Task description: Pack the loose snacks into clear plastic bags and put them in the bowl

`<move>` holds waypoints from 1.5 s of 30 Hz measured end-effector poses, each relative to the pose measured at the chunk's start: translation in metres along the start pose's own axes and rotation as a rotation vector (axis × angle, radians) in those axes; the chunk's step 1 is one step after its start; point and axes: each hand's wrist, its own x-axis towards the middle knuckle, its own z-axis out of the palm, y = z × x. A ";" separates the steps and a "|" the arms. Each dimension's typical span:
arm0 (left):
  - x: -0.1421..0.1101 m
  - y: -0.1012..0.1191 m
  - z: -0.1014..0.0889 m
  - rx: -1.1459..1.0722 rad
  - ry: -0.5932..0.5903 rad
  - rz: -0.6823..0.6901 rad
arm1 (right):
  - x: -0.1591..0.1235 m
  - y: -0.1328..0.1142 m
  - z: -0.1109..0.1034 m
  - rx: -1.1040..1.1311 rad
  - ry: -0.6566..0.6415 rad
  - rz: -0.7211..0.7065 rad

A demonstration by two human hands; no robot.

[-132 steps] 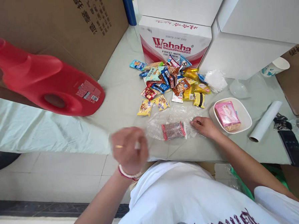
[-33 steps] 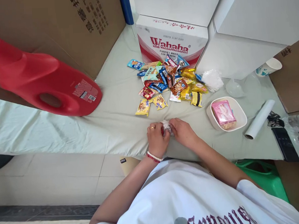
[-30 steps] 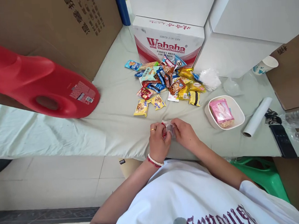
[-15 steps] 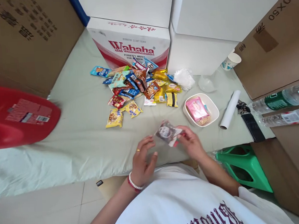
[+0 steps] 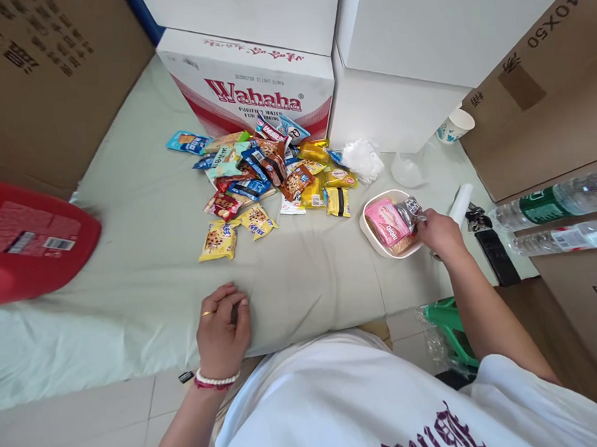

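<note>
My right hand (image 5: 442,234) is at the right rim of a white bowl (image 5: 373,243). Its fingers pinch the edge of a small dark-grey snack packet (image 5: 408,209), which lies tilted in the bowl. Against it in the bowl rests a pink snack packet (image 5: 387,220), with a tan one partly hidden beneath. My left hand (image 5: 223,331), wearing a ring and bracelets, rests near the table's front edge. It holds nothing that I can see; its fingers are loosely bent, the thumb apart. Two yellow cookie packets (image 5: 219,239) lie beyond it.
A pile of wrapped snacks (image 5: 255,169) sits before a Wahaha carton (image 5: 251,86). Crumpled clear plastic (image 5: 362,160), a paper cup (image 5: 456,125), a white roll (image 5: 461,201), a black phone (image 5: 499,258) and plastic bottles (image 5: 552,203) are rightward. A red container (image 5: 39,237) stands left.
My right hand has carried the dark-grey packet rightward and forward from the table's front into the bowl. My left hand has moved left, away from the packet, down onto the table.
</note>
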 end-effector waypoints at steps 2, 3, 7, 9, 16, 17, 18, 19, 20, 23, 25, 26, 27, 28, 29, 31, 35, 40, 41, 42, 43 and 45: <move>-0.001 -0.001 0.002 0.013 0.001 0.025 | -0.006 -0.002 -0.011 -0.198 -0.002 -0.026; -0.001 -0.001 0.003 0.008 0.009 0.032 | -0.009 -0.003 -0.016 -0.239 0.020 -0.028; -0.002 0.001 0.004 -0.014 0.035 0.035 | -0.016 -0.003 -0.020 -0.211 0.241 -0.181; -0.002 0.001 0.004 -0.023 0.043 0.025 | -0.015 -0.004 -0.014 -0.130 0.251 -0.364; -0.005 0.001 0.006 -0.038 0.079 0.011 | 0.026 -0.012 -0.041 -0.053 0.123 -0.344; -0.006 0.002 0.006 -0.035 0.078 0.008 | 0.036 -0.021 -0.050 -0.039 0.190 -0.347; -0.006 0.002 0.006 -0.033 0.077 0.006 | 0.048 -0.033 -0.057 -0.016 0.265 -0.383; -0.006 0.002 0.006 -0.030 0.075 0.007 | 0.061 -0.048 -0.061 0.012 0.326 -0.448; -0.006 0.002 0.006 -0.027 0.073 0.008 | 0.074 -0.066 -0.063 0.039 0.357 -0.527; -0.007 0.002 0.006 -0.025 0.074 0.020 | 0.109 -0.122 -0.055 0.039 0.338 -0.673; -0.007 0.002 0.006 -0.029 0.083 0.026 | 0.126 -0.148 -0.046 -0.039 0.242 -0.664; -0.007 0.002 0.006 -0.031 0.090 0.029 | 0.131 -0.155 -0.042 -0.069 0.209 -0.640; -0.007 0.002 0.006 -0.032 0.095 0.031 | 0.133 -0.158 -0.040 -0.078 0.202 -0.615; -0.007 0.002 0.006 -0.033 0.099 0.032 | 0.134 -0.157 -0.040 -0.054 0.221 -0.595; -0.008 0.002 0.006 -0.034 0.100 0.034 | 0.134 -0.153 -0.041 -0.003 0.257 -0.584; -0.008 0.002 0.007 -0.041 0.100 0.039 | 0.130 -0.142 -0.045 0.121 0.329 -0.566; -0.007 0.000 0.008 -0.043 0.085 0.046 | 0.123 -0.137 -0.048 0.159 0.387 -0.580; -0.006 0.002 0.007 -0.026 0.064 0.024 | 0.127 -0.172 -0.028 -0.002 0.181 -0.600; -0.007 0.003 0.006 -0.026 0.062 0.011 | 0.128 -0.178 -0.025 -0.027 0.141 -0.568; -0.007 0.004 0.006 -0.028 0.060 -0.003 | 0.129 -0.182 -0.023 -0.033 0.129 -0.542; -0.007 0.004 0.005 -0.032 0.061 -0.016 | 0.128 -0.182 -0.023 -0.006 0.146 -0.525; -0.008 0.005 0.005 -0.051 0.068 -0.031 | 0.122 -0.177 -0.028 0.168 0.239 -0.508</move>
